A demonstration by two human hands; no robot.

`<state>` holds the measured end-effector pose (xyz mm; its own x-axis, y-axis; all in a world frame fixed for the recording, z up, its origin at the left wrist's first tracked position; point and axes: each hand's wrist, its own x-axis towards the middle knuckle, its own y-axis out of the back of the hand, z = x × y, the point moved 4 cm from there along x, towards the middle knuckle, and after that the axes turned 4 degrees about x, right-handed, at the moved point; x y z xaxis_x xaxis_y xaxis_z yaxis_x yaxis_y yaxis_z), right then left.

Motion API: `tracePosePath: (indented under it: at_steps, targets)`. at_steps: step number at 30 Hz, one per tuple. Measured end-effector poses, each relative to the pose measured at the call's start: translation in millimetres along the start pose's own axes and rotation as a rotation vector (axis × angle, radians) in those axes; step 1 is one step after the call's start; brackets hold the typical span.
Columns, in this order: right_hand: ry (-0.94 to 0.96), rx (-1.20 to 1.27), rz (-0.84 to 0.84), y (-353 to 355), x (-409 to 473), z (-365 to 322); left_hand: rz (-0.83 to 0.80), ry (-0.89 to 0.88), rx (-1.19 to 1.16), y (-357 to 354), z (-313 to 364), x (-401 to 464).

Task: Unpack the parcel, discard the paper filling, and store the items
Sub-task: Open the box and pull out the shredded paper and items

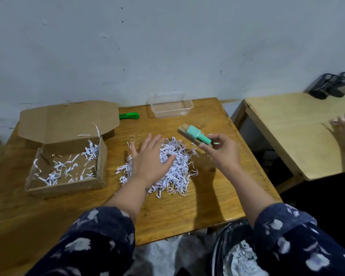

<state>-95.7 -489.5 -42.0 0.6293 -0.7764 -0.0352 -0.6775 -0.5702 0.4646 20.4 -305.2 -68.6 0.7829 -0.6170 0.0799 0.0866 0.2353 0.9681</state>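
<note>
Shredded white paper filling lies heaped on the wooden worktop beside the opened cardboard parcel; the left hand spreads flat over the heap while the right hand pinches a mint-green item above it.

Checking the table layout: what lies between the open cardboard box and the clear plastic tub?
In the head view, a green cutter lies on the table between the box and the tub, partly hidden behind the box's lid.
</note>
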Motion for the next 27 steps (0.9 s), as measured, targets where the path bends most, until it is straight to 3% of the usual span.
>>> tracePosePath:
  at_steps: [11, 14, 17, 22, 27]
  targets:
    - [-0.015, 0.285, -0.207, -35, -10, -11, -0.04, 0.003, -0.41, -6, 30, 11]
    - [-0.026, 0.31, -0.224, -35, -11, -12, 0.024, 0.027, -0.385, -3, 25, 8]
    - [-0.036, 0.267, -0.122, -23, -6, -10, 0.015, -0.014, -0.265, -1, 16, 3]
    - [-0.059, -0.025, 0.087, 11, 4, 7, 0.031, -0.103, -0.091, -3, 10, -11]
    - [-0.095, 0.171, -0.114, 8, -5, 7, 0.002, -0.09, -0.133, -3, 25, 2]
